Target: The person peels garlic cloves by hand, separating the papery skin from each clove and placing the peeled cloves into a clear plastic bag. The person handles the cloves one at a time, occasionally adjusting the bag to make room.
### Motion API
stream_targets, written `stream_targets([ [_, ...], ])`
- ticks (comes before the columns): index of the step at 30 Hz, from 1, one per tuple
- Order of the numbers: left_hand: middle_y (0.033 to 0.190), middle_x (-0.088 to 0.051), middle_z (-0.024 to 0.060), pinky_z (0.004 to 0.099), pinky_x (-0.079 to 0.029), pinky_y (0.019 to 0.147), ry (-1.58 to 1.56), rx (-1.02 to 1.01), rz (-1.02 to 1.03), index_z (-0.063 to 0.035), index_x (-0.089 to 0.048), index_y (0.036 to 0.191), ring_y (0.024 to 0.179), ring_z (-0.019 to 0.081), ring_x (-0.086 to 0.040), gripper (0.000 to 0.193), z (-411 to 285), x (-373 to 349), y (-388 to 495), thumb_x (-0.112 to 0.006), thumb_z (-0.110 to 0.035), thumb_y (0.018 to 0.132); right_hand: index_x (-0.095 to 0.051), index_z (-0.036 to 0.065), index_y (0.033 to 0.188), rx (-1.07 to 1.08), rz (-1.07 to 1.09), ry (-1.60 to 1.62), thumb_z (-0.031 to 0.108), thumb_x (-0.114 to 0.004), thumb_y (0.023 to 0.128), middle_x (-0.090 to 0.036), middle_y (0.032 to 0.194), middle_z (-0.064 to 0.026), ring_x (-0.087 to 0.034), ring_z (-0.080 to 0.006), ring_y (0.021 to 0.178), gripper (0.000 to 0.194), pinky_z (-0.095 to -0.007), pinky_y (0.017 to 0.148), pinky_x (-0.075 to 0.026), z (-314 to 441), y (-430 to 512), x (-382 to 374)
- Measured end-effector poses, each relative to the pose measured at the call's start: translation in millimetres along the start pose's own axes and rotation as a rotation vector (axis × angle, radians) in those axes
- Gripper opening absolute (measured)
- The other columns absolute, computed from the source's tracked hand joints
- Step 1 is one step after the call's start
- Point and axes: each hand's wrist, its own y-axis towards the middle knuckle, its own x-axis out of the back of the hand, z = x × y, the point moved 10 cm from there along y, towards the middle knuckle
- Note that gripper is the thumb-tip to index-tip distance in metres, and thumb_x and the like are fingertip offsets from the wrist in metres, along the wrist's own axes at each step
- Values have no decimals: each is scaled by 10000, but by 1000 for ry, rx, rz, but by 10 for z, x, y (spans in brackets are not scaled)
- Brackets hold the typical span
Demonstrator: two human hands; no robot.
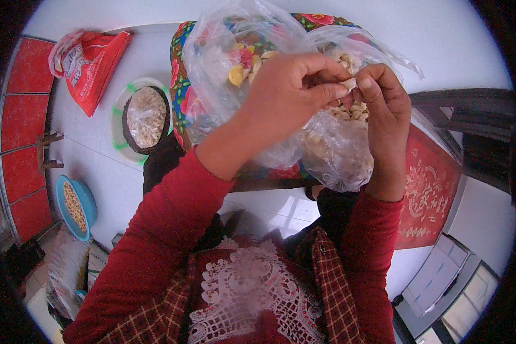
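A small whitish piece (350,84), which looks like a garlic clove, is held above two clear plastic bags. My left hand (290,92) pinches it between thumb and fingers. The thumb and fingertips of my right hand (385,96) close on its right end. Below my right hand, the right plastic bag (337,161) gapes around many similar pale pieces (350,112). To the left spreads another plastic bag (215,81), with larger pale pieces and a yellow item (236,75) showing through or inside. My left hand and forearm cover part of it.
Both bags rest on a floral cloth (180,109) over a small table. On the floor at left are a basin (119,124) holding a filled bag (146,116), a red sack (92,64) and a blue basin (90,210) of beige pieces. A red mat (430,193) lies right.
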Motion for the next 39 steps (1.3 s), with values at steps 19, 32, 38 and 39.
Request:
stream_targets([
  [19,890,-721,78,252,-557,689,-189,5,-33,28,-680,1102,758,124,-679,202,41,59,24,-665,-98,945,-611,30,986,-6,46,69,101,-594,987,-663,852,-34,-640,-113,799,73,-241,740,-507,46,13,-40],
  [32,818,-699,53,242,-536,630,-15,-62,-60,0,-658,975,702,93,-649,75,-6,54,15,-652,-70,948,-624,14,998,-26,67,52,46,-693,907,-695,922,-62,-665,-133,823,119,-258,760,-530,23,-12,-94],
  [38,810,-701,51,241,-539,633,33,-48,-43,0,-656,953,698,91,-651,90,1,39,11,-663,-88,940,-626,19,987,-20,65,-72,45,-688,907,-688,876,-49,-646,-115,809,104,-242,732,-511,8,-23,-1],
  [39,811,-702,52,240,-539,634,26,-45,-40,0,-656,947,701,91,-652,94,-3,38,8,-666,-93,938,-627,18,987,-9,47,-113,44,-689,905,-687,871,-52,-644,-114,802,106,-240,727,-510,18,-13,41],
])
